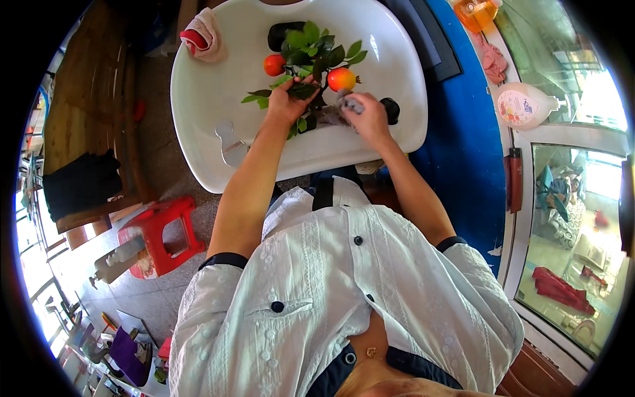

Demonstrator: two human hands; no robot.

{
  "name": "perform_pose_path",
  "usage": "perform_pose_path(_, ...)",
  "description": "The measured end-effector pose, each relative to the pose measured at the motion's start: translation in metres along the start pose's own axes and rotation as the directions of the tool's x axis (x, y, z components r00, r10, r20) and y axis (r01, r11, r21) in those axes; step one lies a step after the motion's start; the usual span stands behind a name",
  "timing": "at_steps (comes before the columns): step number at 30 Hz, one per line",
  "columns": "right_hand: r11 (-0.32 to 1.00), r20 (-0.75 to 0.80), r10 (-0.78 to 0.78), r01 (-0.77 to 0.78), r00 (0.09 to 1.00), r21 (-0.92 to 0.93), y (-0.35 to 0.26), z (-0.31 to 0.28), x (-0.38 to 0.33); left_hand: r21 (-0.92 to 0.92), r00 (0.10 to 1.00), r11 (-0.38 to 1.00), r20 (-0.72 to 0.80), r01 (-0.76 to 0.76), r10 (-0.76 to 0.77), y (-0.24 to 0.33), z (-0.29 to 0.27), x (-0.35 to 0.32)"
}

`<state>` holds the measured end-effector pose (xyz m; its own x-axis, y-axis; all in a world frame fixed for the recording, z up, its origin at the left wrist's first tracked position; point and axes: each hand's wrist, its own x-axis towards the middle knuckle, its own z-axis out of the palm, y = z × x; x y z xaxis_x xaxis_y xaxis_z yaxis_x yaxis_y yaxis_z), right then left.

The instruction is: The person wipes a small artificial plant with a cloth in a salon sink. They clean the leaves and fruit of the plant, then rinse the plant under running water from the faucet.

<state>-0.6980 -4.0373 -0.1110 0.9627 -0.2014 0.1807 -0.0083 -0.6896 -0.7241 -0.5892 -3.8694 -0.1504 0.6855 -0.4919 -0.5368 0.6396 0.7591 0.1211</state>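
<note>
In a white basin (211, 99) lies a leafy branch (324, 56) with dark and light green leaves. It bears a red-orange fruit (274, 65) and a larger orange-yellow fruit (341, 79) that looks like a pomegranate. My left hand (289, 104) is closed around some of the leaves at the branch's left side. Pinched in my right hand (370, 120) is a crumpled grey rag (350, 103), just below the larger fruit. A dark round object (391, 110) is partly hidden beside my right hand.
A pink towel (208, 40) hangs over the basin's left rim. Behind the branch sits a black object (283, 34). A red stool (175, 228) stands on the floor at left. Along the right are a blue surface (456, 139) and a pump bottle (519, 106) on the window ledge.
</note>
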Motion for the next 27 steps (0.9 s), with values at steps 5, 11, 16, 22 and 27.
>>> perform_pose_path(5, 0.868, -0.25, 0.297, -0.151, 0.922, 0.473, -0.014, 0.012, 0.031, 0.035, 0.996, 0.999, 0.085, 0.036, -0.039, -0.006, 0.0, -0.004)
perform_pose_path(11, 0.907, 0.036, 0.13, -0.134, 0.991, 0.4, -0.041, 0.03, 0.024, 0.589, 0.99, 0.801, -0.01, -0.106, 0.139, -0.012, -0.013, -0.008)
perform_pose_path(16, 0.713, 0.476, 0.042, -0.36, 0.878, 0.602, -0.062, -0.039, 0.013, 0.536, 0.992, 0.838, 0.122, -0.1, 0.04, -0.014, -0.001, -0.029)
perform_pose_path(22, 0.648, 0.361, 0.082, -0.324, 0.929, 0.689, -0.067, -0.113, 0.043, 0.876, 0.905, 0.232, 0.422, -0.422, 0.051, -0.029, 0.006, -0.061)
perform_pose_path(27, 0.931, 0.406, 0.025, -0.169, 0.914, 0.324, -0.054, -0.038, 0.087, 0.567, 0.578, -0.352, 0.812, -0.744, 0.086, -0.042, -0.029, -0.03)
